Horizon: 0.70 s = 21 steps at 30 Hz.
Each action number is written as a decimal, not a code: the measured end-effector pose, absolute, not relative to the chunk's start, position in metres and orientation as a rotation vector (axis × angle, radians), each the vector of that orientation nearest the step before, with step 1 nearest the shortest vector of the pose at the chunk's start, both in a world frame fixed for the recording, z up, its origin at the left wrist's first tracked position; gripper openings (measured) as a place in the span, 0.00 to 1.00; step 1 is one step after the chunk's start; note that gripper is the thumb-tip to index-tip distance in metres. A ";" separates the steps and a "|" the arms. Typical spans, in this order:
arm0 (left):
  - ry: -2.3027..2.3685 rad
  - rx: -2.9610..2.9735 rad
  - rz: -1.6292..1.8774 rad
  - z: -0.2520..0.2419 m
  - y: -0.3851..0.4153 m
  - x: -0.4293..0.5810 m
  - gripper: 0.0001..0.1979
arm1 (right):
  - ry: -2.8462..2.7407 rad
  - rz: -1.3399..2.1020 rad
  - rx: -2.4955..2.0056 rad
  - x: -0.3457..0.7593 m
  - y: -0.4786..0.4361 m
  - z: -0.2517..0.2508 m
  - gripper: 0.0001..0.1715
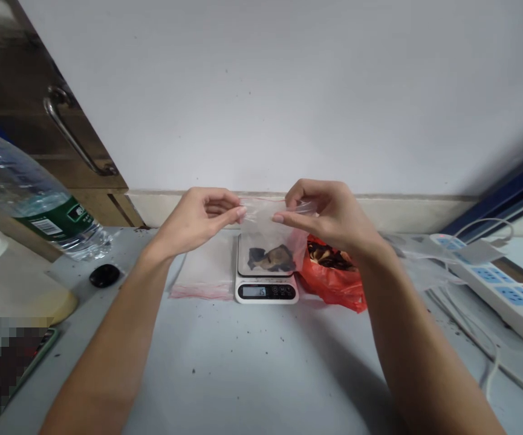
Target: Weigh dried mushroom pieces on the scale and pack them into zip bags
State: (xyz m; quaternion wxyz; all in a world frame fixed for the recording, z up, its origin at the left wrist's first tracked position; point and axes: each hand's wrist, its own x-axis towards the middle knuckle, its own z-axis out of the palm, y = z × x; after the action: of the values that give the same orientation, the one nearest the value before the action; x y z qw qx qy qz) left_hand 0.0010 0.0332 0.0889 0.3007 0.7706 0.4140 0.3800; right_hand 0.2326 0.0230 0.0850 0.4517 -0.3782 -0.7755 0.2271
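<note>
Between my two hands hangs a clear zip bag [261, 225] with dark and brown dried pieces [274, 258] in its bottom. My left hand [202, 220] pinches the bag's top left edge between thumb and fingers. The top right edge is pinched by my right hand [322, 211]. Right behind or under the bag is a small white digital scale [266, 293], its display reading about 15; whether the bag touches the plate I cannot tell. Left of the scale lies a stack of flat clear bags [207, 266]. A red plastic bag [334, 287] holding dark dried slices stands open at the right.
A large water bottle [55, 211] and a black round object [104, 275] are at the left. A phone-like object [38, 356] lies near the left edge. At the right are a white power strip [501, 290] and cables [470, 338]. A white wall [270, 103] rises behind.
</note>
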 end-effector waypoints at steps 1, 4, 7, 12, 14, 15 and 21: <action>1.075 2.076 1.006 0.088 0.033 0.001 0.08 | -1.915 0.565 -0.926 0.233 0.022 0.085 0.27; 1.004 2.173 0.991 0.088 0.032 0.001 0.07 | -1.901 0.604 -0.909 0.234 0.021 0.085 0.26; 0.942 2.238 1.022 0.089 0.029 0.002 0.07 | -1.927 0.633 -0.915 0.235 0.020 0.086 0.23; 0.914 2.326 1.050 0.089 0.025 0.005 0.06 | -1.990 0.621 -0.921 0.232 0.018 0.087 0.17; 0.904 2.381 1.060 0.089 0.024 0.006 0.06 | -2.003 0.608 -0.923 0.230 0.016 0.088 0.14; 0.896 2.412 1.072 0.090 0.023 0.007 0.06 | -2.010 0.600 -0.925 0.229 0.016 0.088 0.14; 0.884 2.591 1.118 0.095 0.015 0.011 0.08 | -2.066 0.524 -0.909 0.222 0.008 0.094 0.14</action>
State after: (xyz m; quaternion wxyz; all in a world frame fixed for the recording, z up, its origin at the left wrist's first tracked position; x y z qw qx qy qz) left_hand 0.0115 0.0154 0.0945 0.0924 0.8725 0.2977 0.3764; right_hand 0.2223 0.0080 0.0939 0.4007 -0.3593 -0.8169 0.2073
